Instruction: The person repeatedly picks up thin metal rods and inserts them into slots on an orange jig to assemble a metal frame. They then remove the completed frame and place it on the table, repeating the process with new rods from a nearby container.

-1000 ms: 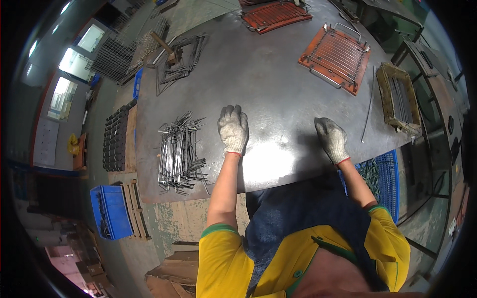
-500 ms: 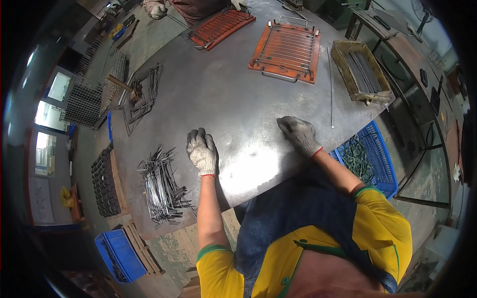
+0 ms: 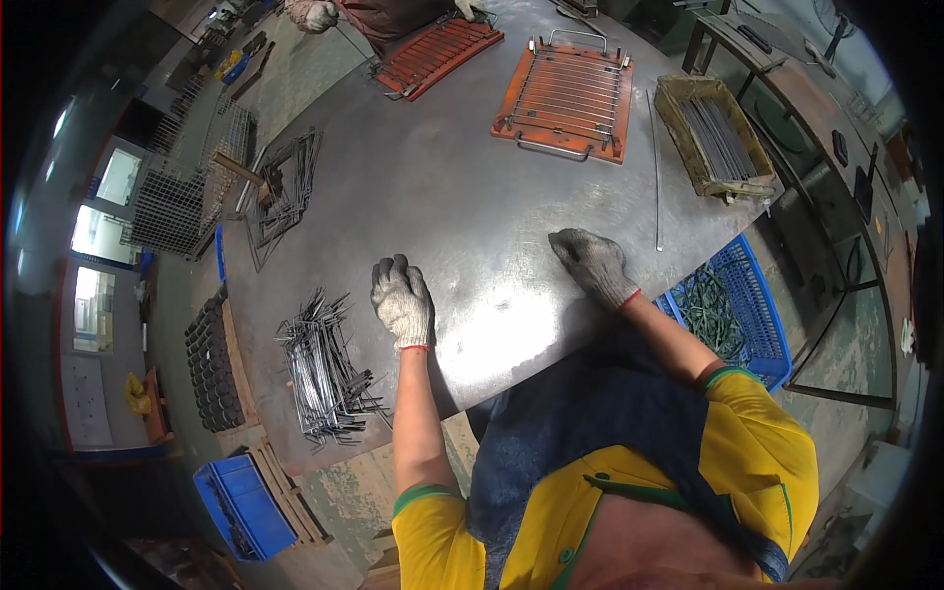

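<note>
Both my hands rest on the grey metal table (image 3: 433,167) in light knit gloves with darkened fingers. My left hand (image 3: 400,303) lies palm down with its fingers slightly apart, holding nothing. Right of it, my right hand (image 3: 593,267) is loosely closed, knuckles up, with nothing showing in it. Nearest my left hand is a pile of bent metal wire pieces (image 3: 326,369). A long thin metal rod (image 3: 658,187) lies beyond my right hand. Farther off sits an orange jig (image 3: 510,110) with a wire rack (image 3: 575,88) of parallel bars on it.
A worn box (image 3: 686,147) of dark rods stands at the right. Wire frames (image 3: 280,202) lie at the left. Across the table, a co-worker's gloved hand (image 3: 321,17) is near a second orange jig (image 3: 433,61). Blue crates (image 3: 777,329) stand below the table edges.
My hands have stayed in place on the table. The whole view has shifted very slightly.
</note>
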`<act>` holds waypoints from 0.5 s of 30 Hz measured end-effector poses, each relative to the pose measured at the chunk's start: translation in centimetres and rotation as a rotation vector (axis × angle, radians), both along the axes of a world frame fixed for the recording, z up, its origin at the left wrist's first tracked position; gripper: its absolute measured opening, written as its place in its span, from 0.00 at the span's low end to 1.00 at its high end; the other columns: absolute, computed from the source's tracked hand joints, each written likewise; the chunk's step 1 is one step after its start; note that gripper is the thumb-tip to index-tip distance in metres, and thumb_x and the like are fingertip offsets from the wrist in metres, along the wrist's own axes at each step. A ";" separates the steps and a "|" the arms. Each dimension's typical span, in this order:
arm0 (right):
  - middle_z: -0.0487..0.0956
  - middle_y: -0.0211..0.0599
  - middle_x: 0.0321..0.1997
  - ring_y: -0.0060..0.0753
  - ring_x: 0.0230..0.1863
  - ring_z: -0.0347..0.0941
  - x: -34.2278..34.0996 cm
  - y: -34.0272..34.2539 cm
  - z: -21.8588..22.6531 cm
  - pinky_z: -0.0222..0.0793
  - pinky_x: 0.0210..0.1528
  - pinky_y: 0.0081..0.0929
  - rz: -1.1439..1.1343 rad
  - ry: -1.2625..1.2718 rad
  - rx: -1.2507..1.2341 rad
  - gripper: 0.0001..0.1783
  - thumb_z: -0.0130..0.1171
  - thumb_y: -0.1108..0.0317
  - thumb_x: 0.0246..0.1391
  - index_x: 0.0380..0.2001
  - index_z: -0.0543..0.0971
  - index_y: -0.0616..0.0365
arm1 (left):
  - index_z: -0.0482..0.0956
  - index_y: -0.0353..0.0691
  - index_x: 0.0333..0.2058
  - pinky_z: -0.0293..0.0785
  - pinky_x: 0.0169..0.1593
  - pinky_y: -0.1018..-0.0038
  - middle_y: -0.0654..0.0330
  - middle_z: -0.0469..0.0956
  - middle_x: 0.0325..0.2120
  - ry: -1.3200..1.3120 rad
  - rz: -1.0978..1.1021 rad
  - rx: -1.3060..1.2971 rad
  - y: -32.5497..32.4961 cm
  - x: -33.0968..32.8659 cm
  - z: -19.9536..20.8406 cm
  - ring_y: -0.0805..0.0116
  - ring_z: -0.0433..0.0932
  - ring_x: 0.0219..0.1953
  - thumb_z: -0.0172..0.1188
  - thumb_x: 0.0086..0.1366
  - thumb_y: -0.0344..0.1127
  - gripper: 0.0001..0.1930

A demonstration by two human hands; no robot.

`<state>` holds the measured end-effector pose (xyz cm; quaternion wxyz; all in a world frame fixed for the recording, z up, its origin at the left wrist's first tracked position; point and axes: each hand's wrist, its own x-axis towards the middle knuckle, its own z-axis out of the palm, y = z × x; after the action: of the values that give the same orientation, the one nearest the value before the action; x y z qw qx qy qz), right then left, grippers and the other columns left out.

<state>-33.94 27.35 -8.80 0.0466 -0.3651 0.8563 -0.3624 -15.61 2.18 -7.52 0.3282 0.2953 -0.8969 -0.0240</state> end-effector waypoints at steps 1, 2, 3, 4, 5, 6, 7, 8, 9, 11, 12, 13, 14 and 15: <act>0.81 0.36 0.43 0.44 0.43 0.78 0.0 0.0 -0.2 0.73 0.44 0.39 0.002 0.003 -0.018 0.14 0.54 0.56 0.59 0.41 0.81 0.49 | 0.76 0.37 0.37 0.71 0.43 0.59 0.53 0.74 0.35 -0.006 -0.001 0.002 -0.1 0.0 -0.1 0.53 0.73 0.41 0.55 0.57 0.32 0.09; 0.81 0.36 0.43 0.44 0.43 0.78 -0.1 0.1 -0.4 0.73 0.44 0.38 0.004 0.006 -0.036 0.14 0.54 0.56 0.59 0.42 0.81 0.49 | 0.76 0.37 0.37 0.71 0.44 0.59 0.53 0.74 0.35 -0.012 -0.002 0.003 -0.2 0.0 -0.3 0.53 0.73 0.41 0.55 0.57 0.32 0.10; 0.81 0.36 0.43 0.43 0.43 0.78 -0.1 0.1 -0.6 0.73 0.45 0.38 0.007 0.009 -0.055 0.14 0.54 0.56 0.59 0.42 0.81 0.49 | 0.76 0.37 0.37 0.71 0.44 0.59 0.53 0.74 0.35 -0.017 -0.003 0.005 -0.2 0.0 -0.3 0.53 0.73 0.41 0.55 0.57 0.32 0.10; 0.81 0.36 0.43 0.43 0.44 0.78 0.0 0.1 -0.4 0.73 0.45 0.38 0.008 0.002 -0.050 0.14 0.54 0.56 0.59 0.42 0.81 0.49 | 0.76 0.37 0.37 0.70 0.44 0.59 0.53 0.74 0.35 -0.023 -0.003 0.006 -0.2 0.0 -0.3 0.53 0.73 0.41 0.54 0.57 0.32 0.10; 0.81 0.35 0.44 0.43 0.44 0.77 0.0 0.1 -0.1 0.73 0.45 0.37 0.010 -0.005 -0.044 0.14 0.54 0.57 0.59 0.42 0.81 0.49 | 0.76 0.37 0.37 0.70 0.44 0.59 0.53 0.74 0.35 -0.028 -0.002 0.007 -0.3 0.0 -0.3 0.53 0.73 0.41 0.54 0.57 0.32 0.10; 0.81 0.35 0.44 0.42 0.44 0.77 0.0 0.1 0.1 0.73 0.45 0.37 0.012 -0.011 -0.039 0.14 0.54 0.57 0.59 0.42 0.81 0.49 | 0.76 0.37 0.37 0.70 0.44 0.59 0.53 0.74 0.35 -0.033 -0.002 0.008 -0.3 0.0 -0.2 0.52 0.72 0.41 0.54 0.58 0.32 0.10; 0.81 0.35 0.44 0.42 0.44 0.77 0.0 0.1 0.0 0.73 0.46 0.37 0.013 -0.009 -0.040 0.14 0.54 0.57 0.59 0.42 0.81 0.49 | 0.76 0.37 0.37 0.70 0.44 0.59 0.53 0.74 0.35 -0.027 -0.002 0.001 -0.3 0.0 -0.3 0.52 0.72 0.41 0.54 0.58 0.33 0.10; 0.81 0.35 0.44 0.42 0.44 0.77 0.0 0.2 -0.1 0.73 0.46 0.37 0.014 -0.006 -0.041 0.14 0.54 0.57 0.59 0.42 0.81 0.49 | 0.76 0.37 0.37 0.70 0.44 0.59 0.52 0.74 0.35 -0.021 -0.003 -0.007 -0.2 0.0 -0.4 0.52 0.72 0.41 0.54 0.58 0.33 0.10; 0.81 0.35 0.44 0.42 0.44 0.77 0.0 0.2 -0.1 0.72 0.46 0.37 0.016 -0.004 -0.043 0.14 0.54 0.57 0.59 0.42 0.81 0.49 | 0.76 0.37 0.37 0.70 0.44 0.58 0.52 0.74 0.35 -0.015 -0.004 -0.015 -0.2 0.0 -0.4 0.52 0.72 0.41 0.54 0.58 0.33 0.10; 0.81 0.35 0.44 0.42 0.44 0.77 0.1 0.2 0.2 0.72 0.46 0.37 0.011 -0.021 -0.015 0.14 0.54 0.57 0.59 0.42 0.81 0.49 | 0.76 0.37 0.38 0.70 0.44 0.59 0.52 0.74 0.35 -0.023 -0.005 0.006 -0.2 0.0 -0.2 0.52 0.72 0.41 0.54 0.58 0.33 0.10; 0.81 0.35 0.44 0.42 0.44 0.77 0.1 0.2 0.3 0.73 0.46 0.37 0.009 -0.029 0.000 0.14 0.54 0.56 0.59 0.42 0.81 0.49 | 0.76 0.37 0.38 0.70 0.44 0.59 0.52 0.74 0.35 -0.026 -0.005 0.017 -0.1 0.0 -0.2 0.52 0.72 0.41 0.54 0.58 0.33 0.10; 0.81 0.35 0.44 0.42 0.44 0.77 0.1 0.2 0.2 0.73 0.46 0.37 0.008 -0.025 -0.001 0.14 0.54 0.57 0.59 0.42 0.81 0.49 | 0.76 0.37 0.38 0.70 0.44 0.59 0.52 0.74 0.35 -0.031 -0.005 0.019 -0.1 -0.1 -0.1 0.52 0.72 0.41 0.54 0.58 0.33 0.10; 0.81 0.35 0.44 0.42 0.44 0.77 0.0 0.1 -0.1 0.72 0.46 0.37 0.008 -0.022 -0.002 0.14 0.54 0.57 0.59 0.42 0.81 0.49 | 0.76 0.37 0.38 0.70 0.44 0.59 0.52 0.74 0.35 -0.036 -0.004 0.021 -0.1 -0.1 0.0 0.52 0.72 0.41 0.54 0.58 0.33 0.10; 0.81 0.35 0.44 0.42 0.44 0.77 0.0 0.1 -0.2 0.72 0.46 0.37 0.007 -0.019 -0.003 0.14 0.54 0.57 0.59 0.42 0.81 0.48 | 0.76 0.37 0.38 0.70 0.44 0.59 0.52 0.74 0.35 -0.041 -0.003 0.023 0.0 -0.1 0.1 0.52 0.72 0.41 0.54 0.58 0.33 0.10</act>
<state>-33.98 27.48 -8.99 0.0553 -0.3646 0.8541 -0.3667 -15.72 2.15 -7.46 0.3065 0.2980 -0.9035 -0.0286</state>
